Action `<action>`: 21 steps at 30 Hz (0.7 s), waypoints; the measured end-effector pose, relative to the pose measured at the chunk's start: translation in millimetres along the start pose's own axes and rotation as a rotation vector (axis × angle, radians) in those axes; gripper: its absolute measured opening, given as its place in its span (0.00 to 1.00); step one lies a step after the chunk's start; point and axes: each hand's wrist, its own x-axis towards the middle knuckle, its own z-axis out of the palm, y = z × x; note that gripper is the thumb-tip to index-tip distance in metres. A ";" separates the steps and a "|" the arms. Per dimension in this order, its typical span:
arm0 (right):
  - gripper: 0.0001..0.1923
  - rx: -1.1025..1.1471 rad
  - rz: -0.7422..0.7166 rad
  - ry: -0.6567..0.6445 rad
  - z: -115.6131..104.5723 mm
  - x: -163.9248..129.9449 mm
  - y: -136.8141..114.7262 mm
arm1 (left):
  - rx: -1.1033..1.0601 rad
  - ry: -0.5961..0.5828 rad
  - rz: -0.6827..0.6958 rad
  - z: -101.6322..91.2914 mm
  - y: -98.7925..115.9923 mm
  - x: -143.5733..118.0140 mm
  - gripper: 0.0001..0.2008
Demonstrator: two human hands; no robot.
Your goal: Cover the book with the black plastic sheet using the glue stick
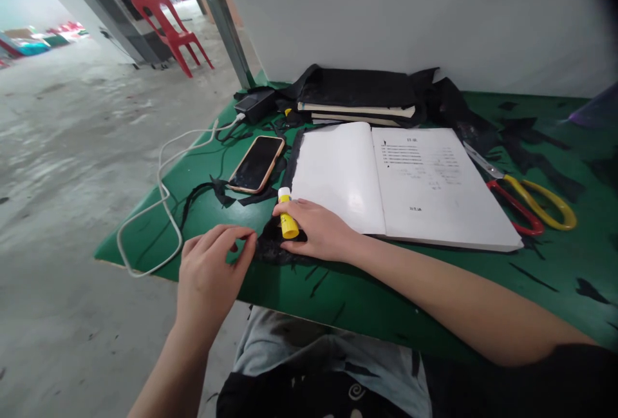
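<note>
The grip of my right hand [322, 230] is narrow, closed around a slim yellow glue stick [288, 219], its white end toward twelve o'clock; I can't tell whether that end is capped. Below it, at about seven o'clock, a crumpled black piece [273, 250] lies on the green-topped counter [284, 286]. My left hand [210, 270], at eight o'clock from the stick, has thumb and forefinger nearly meeting beside the piece's edge; whether they pinch it, I can't tell. The open white-paged book [338, 173] lies at two o'clock, the tan-edged dark phone [257, 163] at eleven. I'd favour a light, steady hold and keeping the white end clear of the pages.
</note>
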 end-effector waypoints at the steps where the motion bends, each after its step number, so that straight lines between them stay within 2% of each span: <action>1: 0.23 -0.002 -0.001 -0.001 -0.3 -0.1 -0.1 | -0.014 0.004 0.003 -0.9 1.6 0.2 0.08; 5: 0.23 -0.010 -0.009 0.000 -0.6 -0.6 0.5 | -0.084 -0.099 -0.062 0.2 1.1 -0.6 0.10; 9: 0.23 -0.005 -0.007 0.012 0.7 -1.2 1.1 | -0.254 -0.263 -0.256 4.9 -6.9 -6.1 0.25; 12: 0.22 -0.007 -0.018 0.015 1.6 -1.3 0.6 | -0.418 -0.306 -0.347 5.8 -8.9 -11.3 0.32; 16: 0.21 -0.023 -0.025 0.011 2.0 -1.0 -0.1 | -0.538 -0.274 -0.425 4.3 -2.4 -14.8 0.29; 21: 0.22 -0.032 -0.037 0.010 2.1 -0.8 0.7 | -0.504 -0.215 -0.480 3.9 5.8 -17.0 0.15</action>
